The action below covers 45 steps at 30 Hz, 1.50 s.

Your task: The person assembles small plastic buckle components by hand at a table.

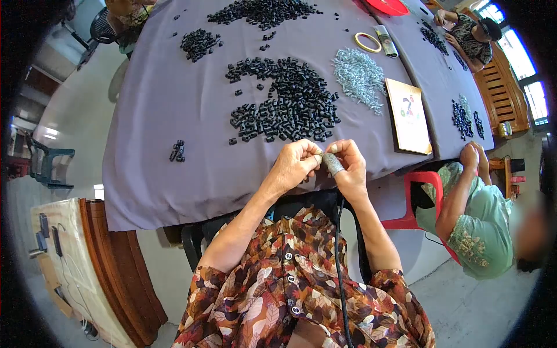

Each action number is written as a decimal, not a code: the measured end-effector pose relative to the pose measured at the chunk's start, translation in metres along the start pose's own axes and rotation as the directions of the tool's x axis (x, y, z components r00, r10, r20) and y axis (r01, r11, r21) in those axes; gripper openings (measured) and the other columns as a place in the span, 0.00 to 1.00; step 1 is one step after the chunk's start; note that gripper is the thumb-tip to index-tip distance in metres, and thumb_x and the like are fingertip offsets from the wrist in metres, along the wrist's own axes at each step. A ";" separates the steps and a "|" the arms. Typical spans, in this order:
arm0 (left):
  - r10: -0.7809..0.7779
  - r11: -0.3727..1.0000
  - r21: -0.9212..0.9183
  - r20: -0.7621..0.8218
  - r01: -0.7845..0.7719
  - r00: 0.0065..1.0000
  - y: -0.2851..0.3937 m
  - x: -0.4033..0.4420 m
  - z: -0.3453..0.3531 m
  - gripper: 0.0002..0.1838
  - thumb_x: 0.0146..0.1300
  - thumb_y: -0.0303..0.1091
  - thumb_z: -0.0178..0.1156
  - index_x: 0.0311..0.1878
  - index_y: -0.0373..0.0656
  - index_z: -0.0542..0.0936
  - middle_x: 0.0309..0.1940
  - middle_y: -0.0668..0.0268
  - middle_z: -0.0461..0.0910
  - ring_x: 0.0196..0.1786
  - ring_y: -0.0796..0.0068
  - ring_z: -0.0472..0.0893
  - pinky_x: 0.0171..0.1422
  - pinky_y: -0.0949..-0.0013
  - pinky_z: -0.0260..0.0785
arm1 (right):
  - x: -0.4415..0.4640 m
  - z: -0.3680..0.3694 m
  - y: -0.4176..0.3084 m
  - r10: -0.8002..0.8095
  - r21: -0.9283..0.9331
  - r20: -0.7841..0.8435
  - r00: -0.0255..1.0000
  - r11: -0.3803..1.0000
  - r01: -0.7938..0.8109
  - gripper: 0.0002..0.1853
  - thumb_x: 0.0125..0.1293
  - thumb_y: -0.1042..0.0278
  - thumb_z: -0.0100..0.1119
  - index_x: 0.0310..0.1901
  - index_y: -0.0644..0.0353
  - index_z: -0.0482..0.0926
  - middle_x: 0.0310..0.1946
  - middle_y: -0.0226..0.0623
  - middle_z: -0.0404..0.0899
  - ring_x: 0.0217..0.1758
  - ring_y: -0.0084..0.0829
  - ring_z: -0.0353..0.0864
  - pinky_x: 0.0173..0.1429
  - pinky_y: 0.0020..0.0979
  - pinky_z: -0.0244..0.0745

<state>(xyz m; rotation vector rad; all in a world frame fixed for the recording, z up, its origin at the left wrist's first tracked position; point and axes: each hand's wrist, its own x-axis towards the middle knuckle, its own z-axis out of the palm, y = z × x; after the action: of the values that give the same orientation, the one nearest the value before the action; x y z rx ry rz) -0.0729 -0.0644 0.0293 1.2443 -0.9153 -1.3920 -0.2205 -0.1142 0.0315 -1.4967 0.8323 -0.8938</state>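
Note:
My left hand and my right hand meet at the near edge of the cloth-covered table, fingertips pinched together. Whatever sits between them is too small and too hidden to name. Grey tape or a grey cover wraps one digit of my right hand. Just beyond my hands spreads a large heap of small black plastic pieces. A pile of small clear or silvery pieces lies to its right. Off to the left, a few black pieces stand apart as a little group.
More black pieces lie farther back. A tape roll, a rolled packet and a flat printed box are on the right. A person in green sits by a red chair; another person works at the far right.

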 end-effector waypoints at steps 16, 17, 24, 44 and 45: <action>0.017 0.995 -0.097 -0.065 -0.023 0.998 -0.002 0.004 -0.001 0.02 0.54 0.24 0.54 0.30 0.37 0.74 0.22 0.67 0.77 0.21 0.85 0.73 0.24 0.80 0.67 | 0.001 0.004 -0.013 0.107 0.014 0.086 0.991 0.994 -0.109 0.08 0.61 0.80 0.53 0.41 0.61 0.69 0.30 0.27 0.73 0.32 0.16 0.72 0.36 0.20 0.69; 0.000 0.994 -0.108 -0.056 -0.006 0.998 -0.001 0.004 -0.003 0.02 0.54 0.24 0.54 0.31 0.38 0.74 0.23 0.68 0.77 0.22 0.84 0.74 0.26 0.80 0.68 | 0.001 0.004 -0.012 0.064 -0.022 0.098 0.993 0.998 -0.062 0.09 0.61 0.81 0.53 0.41 0.61 0.69 0.30 0.27 0.74 0.32 0.16 0.72 0.37 0.20 0.70; 0.006 0.996 -0.085 -0.036 -0.009 0.999 -0.007 0.005 -0.005 0.01 0.54 0.23 0.54 0.31 0.40 0.74 0.23 0.69 0.77 0.23 0.85 0.74 0.26 0.80 0.69 | -0.001 0.007 -0.004 0.047 0.031 0.064 0.997 0.998 -0.049 0.08 0.62 0.80 0.53 0.42 0.61 0.70 0.30 0.28 0.74 0.32 0.15 0.72 0.38 0.20 0.71; 0.115 0.953 -0.260 -0.160 -0.154 0.980 -0.021 0.007 -0.003 0.03 0.61 0.24 0.54 0.37 0.38 0.75 0.27 0.71 0.76 0.27 0.84 0.74 0.27 0.79 0.69 | 0.021 0.005 -0.014 -0.075 -0.371 0.105 0.992 0.922 0.109 0.07 0.59 0.75 0.58 0.40 0.62 0.75 0.28 0.26 0.75 0.31 0.16 0.71 0.36 0.21 0.68; 0.135 0.945 -0.275 -0.158 -0.175 0.978 -0.019 0.005 -0.005 0.03 0.62 0.24 0.53 0.37 0.38 0.75 0.27 0.70 0.76 0.27 0.84 0.74 0.27 0.79 0.69 | 0.013 0.015 -0.016 -0.031 -0.243 0.118 0.993 0.968 0.059 0.06 0.61 0.76 0.57 0.40 0.63 0.75 0.29 0.28 0.76 0.33 0.17 0.74 0.38 0.21 0.70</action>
<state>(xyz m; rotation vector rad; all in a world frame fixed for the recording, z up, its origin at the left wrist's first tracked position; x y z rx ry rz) -0.0715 -0.0647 0.0089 1.0106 -0.6725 -1.2465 -0.2009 -0.1173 0.0477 -1.7720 0.8517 -0.7506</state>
